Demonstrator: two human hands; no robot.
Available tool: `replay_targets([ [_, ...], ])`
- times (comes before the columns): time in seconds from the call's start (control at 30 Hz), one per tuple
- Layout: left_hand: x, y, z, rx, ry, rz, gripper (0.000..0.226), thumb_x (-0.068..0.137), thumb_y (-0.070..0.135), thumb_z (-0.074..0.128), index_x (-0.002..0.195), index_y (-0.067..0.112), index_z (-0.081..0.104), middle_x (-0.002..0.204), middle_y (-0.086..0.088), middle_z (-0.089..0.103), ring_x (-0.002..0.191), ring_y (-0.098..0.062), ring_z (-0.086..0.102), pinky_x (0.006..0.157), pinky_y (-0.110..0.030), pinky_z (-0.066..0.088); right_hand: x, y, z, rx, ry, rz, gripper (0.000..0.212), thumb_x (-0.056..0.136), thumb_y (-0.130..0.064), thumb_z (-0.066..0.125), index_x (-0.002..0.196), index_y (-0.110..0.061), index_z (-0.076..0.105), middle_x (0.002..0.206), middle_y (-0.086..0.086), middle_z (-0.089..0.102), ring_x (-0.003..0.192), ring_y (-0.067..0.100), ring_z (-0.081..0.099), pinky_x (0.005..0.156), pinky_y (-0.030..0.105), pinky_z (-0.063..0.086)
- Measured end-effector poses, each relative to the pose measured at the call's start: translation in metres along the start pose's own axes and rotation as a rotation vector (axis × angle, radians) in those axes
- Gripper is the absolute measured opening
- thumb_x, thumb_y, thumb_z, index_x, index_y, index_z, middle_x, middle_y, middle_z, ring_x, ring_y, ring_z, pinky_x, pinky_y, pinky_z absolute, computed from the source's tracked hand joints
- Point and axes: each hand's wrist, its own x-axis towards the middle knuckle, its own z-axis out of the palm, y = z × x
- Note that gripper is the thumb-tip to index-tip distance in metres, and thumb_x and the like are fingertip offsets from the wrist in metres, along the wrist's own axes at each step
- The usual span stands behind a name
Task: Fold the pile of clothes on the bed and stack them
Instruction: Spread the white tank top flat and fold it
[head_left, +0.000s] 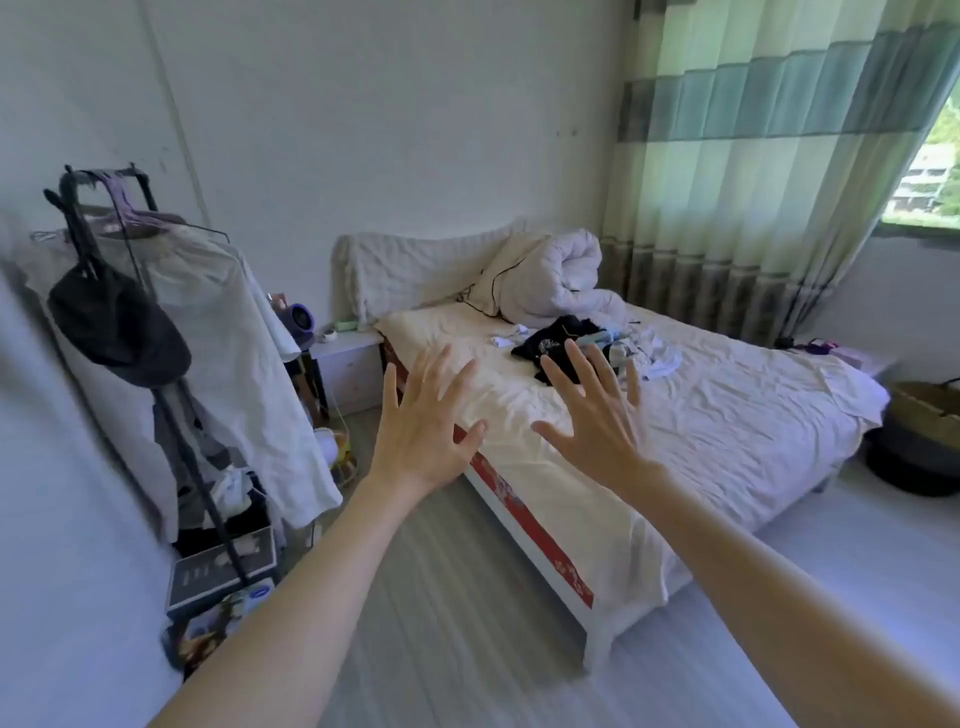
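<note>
Clothes (587, 348) lie in a loose, unfolded pile on the bed (727, 415), near its head end and just below the rolled duvet (550, 280). The pile's long axis runs across the bed, from the black garment (545, 345) at the left to the white garments (649, 353) at the right. A small white item (506, 336) lies apart, just left of the black garment. A pale print shows on the black garment; it cannot be read.

Left hand (426, 436) and right hand (597, 431) are raised side by side in front of the camera, backs up, fingers straight and spread wide. Neither holds anything. Both are over the near edge of the bed, well short of the pile.

The bed carries a wrinkled cream sheet (597, 509). A red patterned strip (524, 514) shows along the near side of the bed; any writing on it is illegible.

A clothes rack (156, 332) stands at the left with a white shirt (234, 338) and a dark cap (117, 327) hanging on it. Boxes (223, 571) sit at its foot; their labels are too blurred to read. A nightstand (348, 364) stands between rack and bed. A green-striped curtain (753, 156) hangs beyond the bed, beside a window (930, 171). The floor (467, 649) is light grey plank. A dark basket (919, 436) sits on the floor at the right.
</note>
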Motion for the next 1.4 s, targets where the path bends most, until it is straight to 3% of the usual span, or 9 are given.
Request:
replay_targets([
  [0.27, 0.036, -0.079, 0.107, -0.081, -0.094, -0.104, 0.066, 0.087, 0.055, 0.035, 0.146, 0.024, 0.031, 0.155, -0.007, 0.023, 0.144, -0.027, 0.012, 0.113, -0.054, 0.003, 0.053, 0.013, 0.126, 0.052, -0.111, 0.107, 0.076, 0.085, -0.059, 0.051, 0.148, -0.032, 0.019, 0.158, 0.001, 0.010, 0.146, 0.023, 0.004, 0.113, 0.051, -0.006],
  [0.5, 0.104, -0.157, 0.178, -0.139, -0.145, -0.123, 0.064, 0.089, 0.054, 0.036, 0.143, 0.020, 0.036, 0.153, -0.008, 0.027, 0.143, -0.029, 0.017, 0.113, -0.057, 0.009, 0.135, 0.007, 0.207, 0.116, -0.124, 0.130, 0.069, 0.085, -0.056, 0.054, 0.144, -0.027, 0.034, 0.155, 0.006, 0.023, 0.144, 0.028, 0.013, 0.112, 0.051, -0.006],
  [0.7, 0.159, -0.203, 0.245, -0.224, -0.200, -0.159, 0.068, 0.087, 0.057, 0.025, 0.144, 0.021, 0.035, 0.153, -0.006, 0.027, 0.144, -0.027, 0.015, 0.113, -0.057, 0.014, 0.209, 0.014, 0.276, 0.193, -0.149, 0.147, 0.069, 0.085, -0.056, 0.053, 0.144, -0.025, 0.034, 0.155, 0.006, 0.023, 0.144, 0.027, 0.013, 0.113, 0.047, -0.005],
  [0.97, 0.253, -0.272, 0.346, -0.249, -0.273, -0.255, 0.056, 0.094, 0.044, 0.045, 0.144, 0.020, 0.035, 0.154, -0.005, 0.025, 0.144, -0.025, 0.012, 0.113, -0.056, 0.015, 0.327, 0.057, 0.389, 0.248, -0.239, 0.179, 0.069, 0.088, -0.058, 0.046, 0.147, -0.028, 0.026, 0.157, 0.002, 0.016, 0.146, 0.023, 0.005, 0.114, 0.045, -0.007],
  [1.4, 0.394, -0.377, 0.489, -0.278, -0.443, -0.357, 0.058, 0.094, 0.048, 0.040, 0.145, 0.022, 0.032, 0.155, -0.004, 0.022, 0.145, -0.023, 0.010, 0.114, -0.053, 0.015, 0.506, 0.106, 0.549, 0.282, -0.406, 0.207, 0.070, 0.089, -0.059, 0.041, 0.148, -0.030, 0.020, 0.157, 0.001, 0.015, 0.146, 0.021, 0.005, 0.115, 0.047, -0.003],
])
